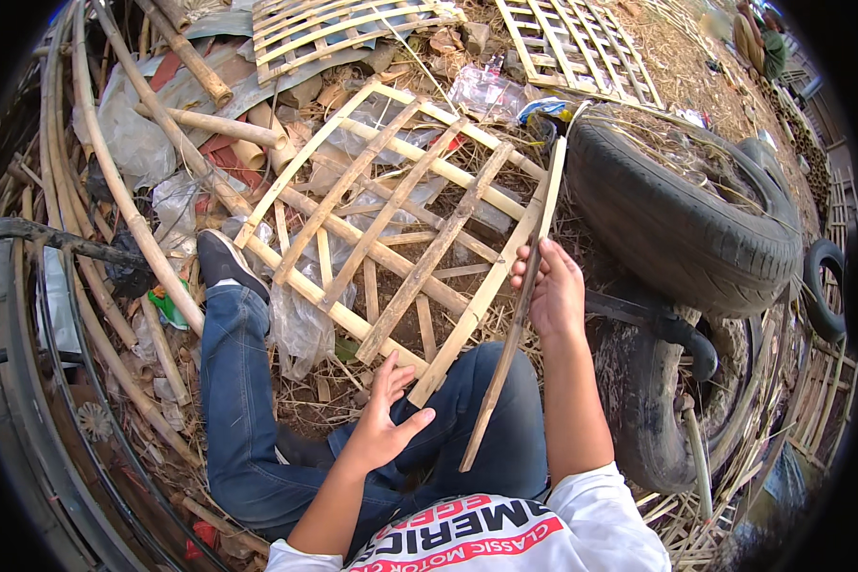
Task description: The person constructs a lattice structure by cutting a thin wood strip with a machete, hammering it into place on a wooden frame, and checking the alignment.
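Observation:
A lattice panel of bamboo slats (448, 240) leans across my lap and the ground ahead of me, its near corner by my knee. My right hand (555, 291) grips a long loose bamboo slat (505, 367), which slants from the tyre side down towards my lap along the panel's right edge. My left hand (383, 424) is open, thumb and fingers apart, beside the near corner of the panel. Whether its fingertips touch the panel I cannot tell.
Worn tyres (677, 210) are on my right, with a hammer-like tool (672, 334) resting there. Bamboo poles (124, 210) and plastic scraps lie left. More lattice panels (582, 48) lie ahead. A dark metal frame (57, 238) stands at far left. Distant people (761, 43) appear at upper right.

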A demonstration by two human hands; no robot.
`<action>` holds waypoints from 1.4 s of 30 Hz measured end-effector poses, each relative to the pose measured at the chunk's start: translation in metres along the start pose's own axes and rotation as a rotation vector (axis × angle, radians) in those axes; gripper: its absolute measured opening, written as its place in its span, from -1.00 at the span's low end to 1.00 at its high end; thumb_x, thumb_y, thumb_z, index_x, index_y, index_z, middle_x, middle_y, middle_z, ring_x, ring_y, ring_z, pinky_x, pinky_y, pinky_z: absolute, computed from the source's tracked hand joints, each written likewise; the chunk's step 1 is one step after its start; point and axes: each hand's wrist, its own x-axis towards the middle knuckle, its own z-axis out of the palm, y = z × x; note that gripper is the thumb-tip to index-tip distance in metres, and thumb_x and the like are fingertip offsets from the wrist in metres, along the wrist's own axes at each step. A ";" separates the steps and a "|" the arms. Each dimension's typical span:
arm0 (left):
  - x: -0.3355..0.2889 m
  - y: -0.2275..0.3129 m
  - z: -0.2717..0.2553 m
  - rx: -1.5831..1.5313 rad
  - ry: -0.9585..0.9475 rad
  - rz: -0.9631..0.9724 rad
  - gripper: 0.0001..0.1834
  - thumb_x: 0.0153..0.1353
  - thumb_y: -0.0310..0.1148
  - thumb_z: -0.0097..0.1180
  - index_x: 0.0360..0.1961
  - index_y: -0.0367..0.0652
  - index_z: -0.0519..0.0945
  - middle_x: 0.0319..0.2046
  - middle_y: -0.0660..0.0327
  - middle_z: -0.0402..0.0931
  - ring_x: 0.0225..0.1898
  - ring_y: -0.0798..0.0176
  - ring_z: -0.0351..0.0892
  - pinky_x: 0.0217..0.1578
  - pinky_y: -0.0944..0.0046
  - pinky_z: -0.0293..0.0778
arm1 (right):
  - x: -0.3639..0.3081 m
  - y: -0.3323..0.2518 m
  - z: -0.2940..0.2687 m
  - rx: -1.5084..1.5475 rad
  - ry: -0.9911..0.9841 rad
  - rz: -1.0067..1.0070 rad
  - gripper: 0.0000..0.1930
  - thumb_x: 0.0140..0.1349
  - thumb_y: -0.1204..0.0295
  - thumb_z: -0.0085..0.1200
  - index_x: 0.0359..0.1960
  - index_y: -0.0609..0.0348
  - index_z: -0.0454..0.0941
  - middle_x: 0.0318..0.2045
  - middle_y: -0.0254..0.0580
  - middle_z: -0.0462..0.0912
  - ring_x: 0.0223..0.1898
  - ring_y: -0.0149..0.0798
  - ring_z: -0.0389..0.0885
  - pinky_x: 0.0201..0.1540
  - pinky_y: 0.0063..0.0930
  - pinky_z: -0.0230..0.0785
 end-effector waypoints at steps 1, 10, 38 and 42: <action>-0.008 -0.001 0.002 0.025 -0.035 0.017 0.00 0.16 -0.44 0.23 0.44 -0.11 -0.21 0.23 -0.10 0.24 0.29 -0.02 0.25 0.28 0.00 0.15 | -0.021 0.002 -0.004 0.040 0.018 -0.020 -0.79 0.39 0.39 -0.07 -0.14 0.33 0.45 -0.38 -0.08 0.61 -0.45 -0.29 0.64 -0.44 -0.43 0.59; -0.064 -0.040 0.021 0.076 -0.460 -0.197 -0.37 0.37 -0.27 0.02 0.32 -0.33 0.08 -0.02 -0.01 0.47 0.03 0.21 0.51 0.07 0.22 0.40 | -0.112 0.024 -0.037 0.197 0.146 -0.135 -0.83 0.39 0.39 -0.05 -0.23 0.28 0.42 -0.35 -0.05 0.60 -0.41 -0.24 0.64 -0.40 -0.32 0.65; -0.050 -0.069 0.035 -0.707 -0.205 -0.096 -0.55 0.46 -0.29 -0.29 0.31 -0.18 0.22 -0.07 -0.18 0.54 -0.13 -0.06 0.65 -0.07 -0.01 0.60 | -0.182 -0.060 -0.026 0.130 0.000 -0.401 -0.83 0.24 0.51 0.15 -0.15 0.22 0.54 -0.37 -0.20 0.61 -0.41 -0.37 0.61 -0.42 -0.45 0.62; -0.049 -0.050 0.025 -0.774 -0.071 0.006 -0.43 0.25 -0.67 -0.27 0.32 -0.15 0.21 0.19 -0.17 0.33 0.15 -0.13 0.46 0.12 -0.11 0.48 | -0.184 -0.063 -0.027 0.058 -0.040 -0.404 -0.82 0.23 0.52 0.16 -0.14 0.25 0.56 -0.38 -0.22 0.60 -0.40 -0.39 0.60 -0.43 -0.49 0.61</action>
